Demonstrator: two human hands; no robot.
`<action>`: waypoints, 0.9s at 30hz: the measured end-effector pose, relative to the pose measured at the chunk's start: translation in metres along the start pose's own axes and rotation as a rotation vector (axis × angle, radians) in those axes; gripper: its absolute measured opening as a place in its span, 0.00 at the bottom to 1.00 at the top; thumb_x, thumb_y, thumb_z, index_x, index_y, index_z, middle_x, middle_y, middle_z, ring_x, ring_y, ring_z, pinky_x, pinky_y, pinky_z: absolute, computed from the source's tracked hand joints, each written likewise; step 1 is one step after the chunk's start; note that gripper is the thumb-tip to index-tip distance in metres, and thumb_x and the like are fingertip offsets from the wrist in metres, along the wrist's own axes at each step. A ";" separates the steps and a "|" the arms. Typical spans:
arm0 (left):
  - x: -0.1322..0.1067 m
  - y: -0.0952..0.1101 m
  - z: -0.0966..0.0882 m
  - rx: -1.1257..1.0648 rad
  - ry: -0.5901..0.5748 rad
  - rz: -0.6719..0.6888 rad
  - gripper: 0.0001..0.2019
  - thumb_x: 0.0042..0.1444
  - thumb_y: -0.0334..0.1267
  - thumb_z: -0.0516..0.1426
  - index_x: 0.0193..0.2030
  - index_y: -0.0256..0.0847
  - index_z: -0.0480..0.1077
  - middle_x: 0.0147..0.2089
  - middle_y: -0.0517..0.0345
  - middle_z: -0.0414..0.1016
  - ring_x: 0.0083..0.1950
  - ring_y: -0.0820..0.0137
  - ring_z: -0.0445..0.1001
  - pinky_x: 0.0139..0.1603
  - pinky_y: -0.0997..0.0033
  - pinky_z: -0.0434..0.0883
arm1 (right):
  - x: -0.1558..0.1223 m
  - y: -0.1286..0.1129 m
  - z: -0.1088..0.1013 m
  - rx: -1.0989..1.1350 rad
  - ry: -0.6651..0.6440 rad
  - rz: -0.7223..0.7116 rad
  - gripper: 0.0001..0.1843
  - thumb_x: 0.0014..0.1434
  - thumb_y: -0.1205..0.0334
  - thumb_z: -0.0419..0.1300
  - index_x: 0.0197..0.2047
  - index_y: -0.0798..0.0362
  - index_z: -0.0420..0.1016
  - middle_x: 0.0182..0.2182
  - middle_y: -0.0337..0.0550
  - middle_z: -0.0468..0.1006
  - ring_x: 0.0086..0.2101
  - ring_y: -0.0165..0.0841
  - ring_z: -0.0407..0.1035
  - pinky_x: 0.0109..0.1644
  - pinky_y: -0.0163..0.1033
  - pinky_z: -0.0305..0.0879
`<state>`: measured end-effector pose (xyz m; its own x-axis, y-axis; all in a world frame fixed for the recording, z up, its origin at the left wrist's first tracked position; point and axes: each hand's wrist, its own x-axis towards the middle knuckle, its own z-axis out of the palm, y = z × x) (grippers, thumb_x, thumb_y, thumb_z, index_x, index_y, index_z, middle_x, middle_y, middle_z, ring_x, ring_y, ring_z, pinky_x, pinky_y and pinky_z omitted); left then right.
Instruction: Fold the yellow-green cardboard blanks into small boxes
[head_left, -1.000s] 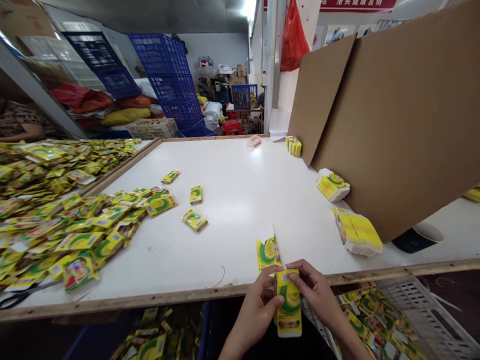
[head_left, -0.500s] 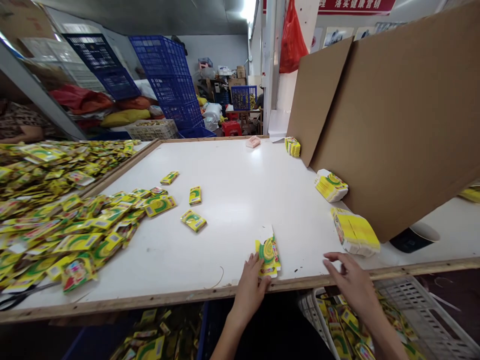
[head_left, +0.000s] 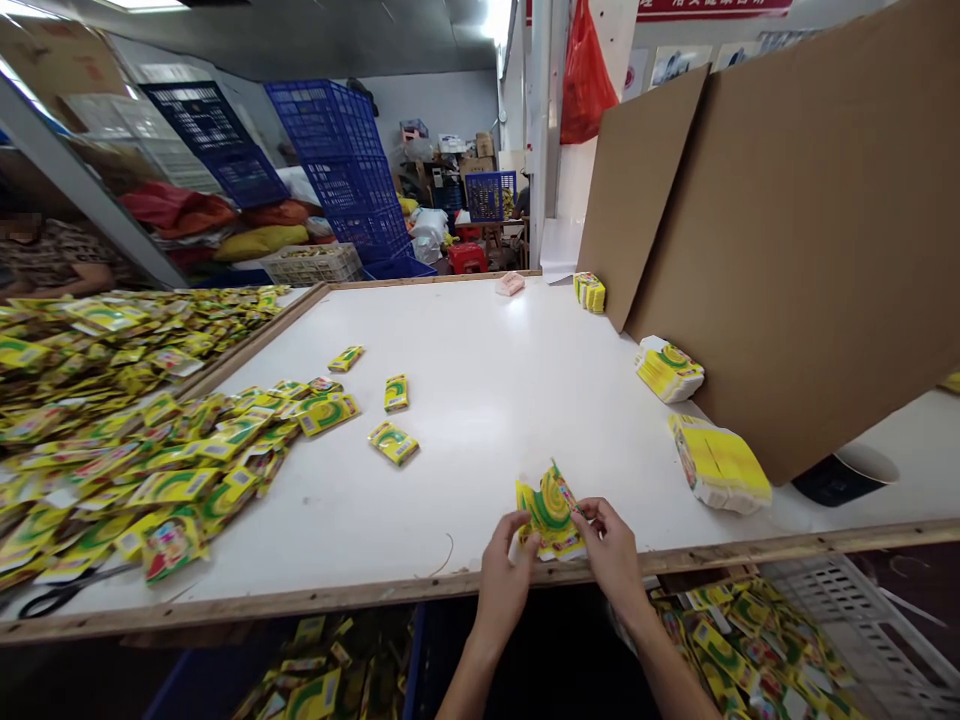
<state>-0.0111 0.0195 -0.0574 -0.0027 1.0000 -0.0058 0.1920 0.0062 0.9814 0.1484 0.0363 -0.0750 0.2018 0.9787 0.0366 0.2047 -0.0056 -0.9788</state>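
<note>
A small yellow-and-green printed carton (head_left: 551, 512), partly unfolded with its flaps out, is held at the table's front edge between both hands. My left hand (head_left: 508, 560) grips its left side, with thumb and fingers closed on the card. On the right side my right hand (head_left: 609, 545) pinches the carton's edge. Stacks of flat yellow cartons (head_left: 720, 465) lie to the right of my right hand, with another stack (head_left: 670, 370) behind. A few small closed boxes (head_left: 394, 442) lie on the table to the left.
A big pile of yellow boxes (head_left: 172, 490) covers the table's left, with black scissors (head_left: 56, 597) near the front. Cardboard sheets (head_left: 795, 230) stand at right beside a dark cup (head_left: 847, 478). Crates of boxes (head_left: 757, 640) sit below the wooden edge. A person (head_left: 67, 250) sits at far left.
My right hand has moved left from beside the stacks to take hold of the carton's right side. The carton has turned and its panels have bent up. The view has shifted slightly.
</note>
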 end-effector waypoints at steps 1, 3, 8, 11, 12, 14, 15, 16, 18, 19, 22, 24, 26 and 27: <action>0.000 0.002 0.001 -0.140 0.030 -0.021 0.15 0.56 0.42 0.57 0.49 0.39 0.68 0.51 0.44 0.75 0.56 0.58 0.72 0.59 0.53 0.66 | -0.003 -0.002 -0.002 0.142 -0.021 0.044 0.17 0.55 0.46 0.60 0.39 0.52 0.69 0.27 0.42 0.77 0.28 0.37 0.70 0.34 0.41 0.67; 0.000 0.008 0.003 -0.369 -0.006 -0.057 0.16 0.55 0.44 0.60 0.47 0.38 0.68 0.49 0.46 0.76 0.52 0.59 0.74 0.55 0.58 0.69 | -0.011 -0.007 -0.002 0.374 -0.082 0.117 0.22 0.51 0.45 0.65 0.40 0.52 0.68 0.26 0.42 0.77 0.29 0.38 0.72 0.36 0.42 0.69; -0.005 0.022 0.001 -0.700 -0.146 -0.194 0.13 0.51 0.44 0.64 0.40 0.38 0.72 0.45 0.50 0.79 0.49 0.61 0.76 0.52 0.64 0.69 | -0.026 -0.019 -0.002 0.563 -0.218 0.186 0.19 0.49 0.47 0.68 0.35 0.52 0.72 0.33 0.44 0.79 0.35 0.38 0.73 0.43 0.43 0.68; -0.009 0.024 -0.003 -0.879 -0.276 -0.263 0.18 0.50 0.46 0.65 0.44 0.38 0.74 0.47 0.47 0.79 0.50 0.58 0.76 0.54 0.61 0.69 | -0.029 -0.024 -0.002 0.609 -0.273 0.219 0.18 0.49 0.49 0.69 0.37 0.53 0.74 0.32 0.43 0.79 0.35 0.37 0.72 0.44 0.41 0.67; -0.010 0.024 -0.003 -0.918 -0.314 -0.268 0.19 0.50 0.46 0.65 0.44 0.37 0.74 0.48 0.45 0.78 0.51 0.56 0.75 0.55 0.59 0.68 | -0.030 -0.025 -0.002 0.624 -0.294 0.232 0.18 0.49 0.49 0.69 0.38 0.53 0.74 0.31 0.42 0.79 0.34 0.35 0.72 0.42 0.40 0.67; -0.012 0.025 -0.003 -0.966 -0.349 -0.262 0.19 0.49 0.46 0.65 0.44 0.36 0.75 0.49 0.44 0.78 0.53 0.54 0.74 0.57 0.57 0.67 | -0.032 -0.028 -0.002 0.660 -0.322 0.255 0.18 0.50 0.51 0.69 0.39 0.52 0.73 0.27 0.39 0.78 0.30 0.33 0.71 0.39 0.38 0.66; -0.012 0.025 -0.003 -0.979 -0.354 -0.255 0.19 0.49 0.46 0.65 0.44 0.37 0.76 0.50 0.44 0.78 0.54 0.53 0.73 0.57 0.57 0.66 | -0.033 -0.029 -0.001 0.678 -0.329 0.262 0.18 0.50 0.51 0.69 0.40 0.51 0.73 0.26 0.38 0.77 0.29 0.32 0.71 0.38 0.37 0.66; -0.013 0.026 -0.002 -0.983 -0.354 -0.247 0.20 0.48 0.46 0.66 0.46 0.37 0.76 0.50 0.44 0.78 0.55 0.53 0.73 0.58 0.56 0.66 | -0.034 -0.030 -0.001 0.694 -0.332 0.266 0.18 0.50 0.51 0.69 0.40 0.50 0.72 0.25 0.37 0.77 0.28 0.31 0.70 0.37 0.36 0.66; -0.013 0.028 0.000 -0.959 -0.350 -0.230 0.23 0.46 0.46 0.67 0.48 0.38 0.75 0.50 0.44 0.78 0.55 0.53 0.72 0.59 0.56 0.65 | -0.036 -0.033 -0.001 0.701 -0.327 0.259 0.17 0.51 0.51 0.69 0.39 0.50 0.71 0.26 0.37 0.78 0.28 0.31 0.71 0.37 0.37 0.66; -0.013 0.029 0.001 -0.935 -0.345 -0.222 0.23 0.46 0.45 0.67 0.49 0.38 0.75 0.51 0.44 0.77 0.56 0.53 0.72 0.60 0.56 0.64 | -0.036 -0.033 -0.001 0.685 -0.317 0.243 0.16 0.51 0.51 0.68 0.37 0.50 0.70 0.27 0.38 0.79 0.28 0.32 0.71 0.37 0.37 0.66; -0.014 0.032 0.003 -0.866 -0.303 -0.208 0.22 0.46 0.43 0.67 0.49 0.39 0.76 0.51 0.45 0.78 0.55 0.54 0.72 0.61 0.58 0.63 | -0.036 -0.033 0.000 0.583 -0.255 0.173 0.14 0.51 0.51 0.68 0.33 0.51 0.72 0.31 0.42 0.79 0.34 0.35 0.72 0.41 0.39 0.66; -0.015 0.032 0.002 -0.870 -0.275 -0.223 0.20 0.47 0.43 0.66 0.48 0.40 0.76 0.50 0.47 0.78 0.55 0.55 0.73 0.60 0.59 0.64 | -0.035 -0.030 0.000 0.532 -0.228 0.159 0.15 0.51 0.50 0.68 0.33 0.52 0.74 0.34 0.45 0.79 0.37 0.37 0.72 0.44 0.41 0.66; -0.016 0.032 0.000 -0.905 -0.275 -0.249 0.19 0.49 0.44 0.65 0.49 0.41 0.76 0.48 0.48 0.79 0.54 0.56 0.73 0.59 0.60 0.65 | -0.035 -0.026 0.000 0.499 -0.211 0.161 0.17 0.52 0.48 0.66 0.36 0.53 0.74 0.35 0.47 0.79 0.38 0.39 0.72 0.45 0.43 0.67; -0.016 0.032 0.000 -0.924 -0.281 -0.258 0.19 0.50 0.45 0.65 0.49 0.42 0.76 0.48 0.48 0.79 0.54 0.57 0.73 0.58 0.61 0.66 | -0.035 -0.025 -0.001 0.462 -0.179 0.149 0.17 0.53 0.47 0.64 0.37 0.53 0.74 0.35 0.47 0.79 0.37 0.39 0.72 0.44 0.44 0.67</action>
<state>-0.0054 0.0032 -0.0259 0.3184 0.9330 -0.1677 -0.6203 0.3389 0.7074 0.1374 0.0019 -0.0514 0.0216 0.9942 -0.1054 -0.2660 -0.0959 -0.9592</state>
